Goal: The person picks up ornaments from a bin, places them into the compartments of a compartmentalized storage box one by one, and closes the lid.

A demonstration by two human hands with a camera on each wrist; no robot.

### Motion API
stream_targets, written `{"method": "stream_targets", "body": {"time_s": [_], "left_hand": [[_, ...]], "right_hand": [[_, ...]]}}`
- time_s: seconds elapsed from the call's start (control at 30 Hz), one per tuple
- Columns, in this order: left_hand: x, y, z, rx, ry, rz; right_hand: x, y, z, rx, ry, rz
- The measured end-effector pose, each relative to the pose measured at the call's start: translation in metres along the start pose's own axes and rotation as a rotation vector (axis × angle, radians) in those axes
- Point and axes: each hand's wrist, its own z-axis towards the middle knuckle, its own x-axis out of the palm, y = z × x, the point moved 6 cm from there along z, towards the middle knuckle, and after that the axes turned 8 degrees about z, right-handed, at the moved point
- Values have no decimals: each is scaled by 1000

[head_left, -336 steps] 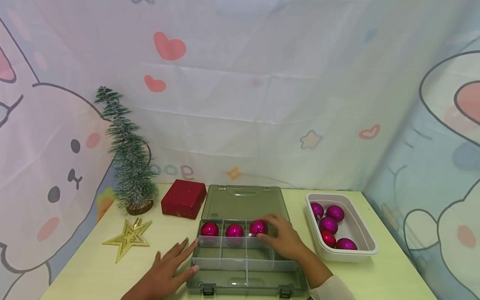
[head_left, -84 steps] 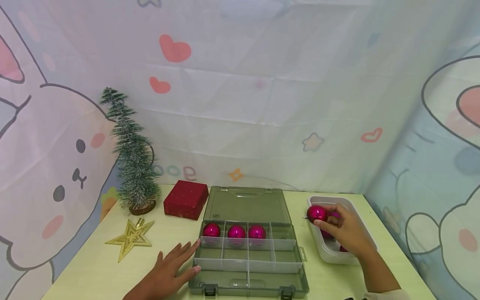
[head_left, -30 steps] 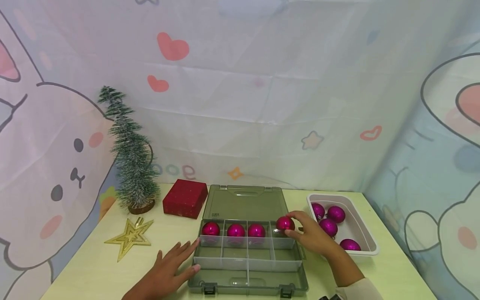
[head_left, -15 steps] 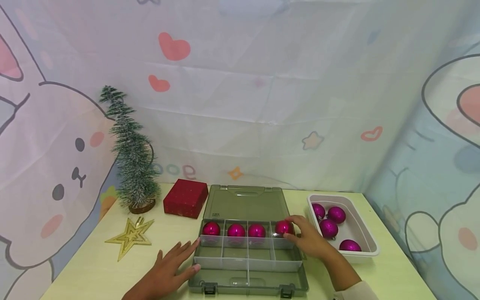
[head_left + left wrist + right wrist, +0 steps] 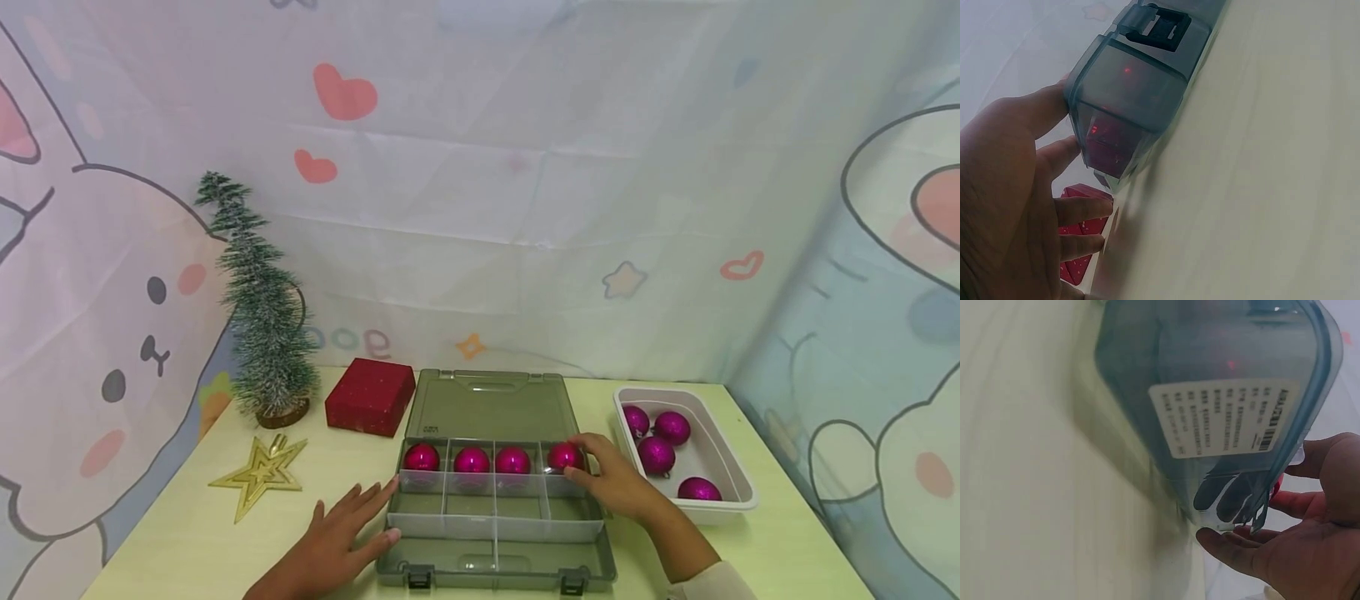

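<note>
In the head view a green-tinted, see-through divided box [image 5: 555, 575] lies with its lid folded back. Three shiny magenta Christmas baubles [image 5: 472, 460] sit one to a compartment in its back row. At the row's right end is another shiny bauble [image 5: 562, 457], pinched between the thumb and forefinger of my right hand [image 5: 617, 482]. In the right wrist view that hand reaches over the box's side, with only a sliver of red bauble [image 5: 1277, 485] showing. My left hand [image 5: 333, 537] touches the box's left side with its fingers extended; the left wrist view shows thumb and forefinger against the wall.
Right of the box stands a white tub [image 5: 731, 475] holding several glittery purple baubles [image 5: 657, 456]. At the left are a small frosted Christmas tree [image 5: 266, 333], a dark red box [image 5: 370, 397] and a gold star [image 5: 261, 475]. A printed cloth hangs behind the table.
My right hand took a shiny bauble from the white tub, brought it left and lowered it into the back row's rightmost compartment. The left hand has stayed at the box's side.
</note>
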Motion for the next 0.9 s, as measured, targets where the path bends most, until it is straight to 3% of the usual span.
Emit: {"method": "stream_targets", "body": {"time_s": [0.27,0.9], "left_hand": [[0,0,-1,5,-20,16],[-1,-3,-2,10,-29,28]], "right_hand": [[2,-1,-2,50,4,65],[-6,9,-5,80,39,33]]}}
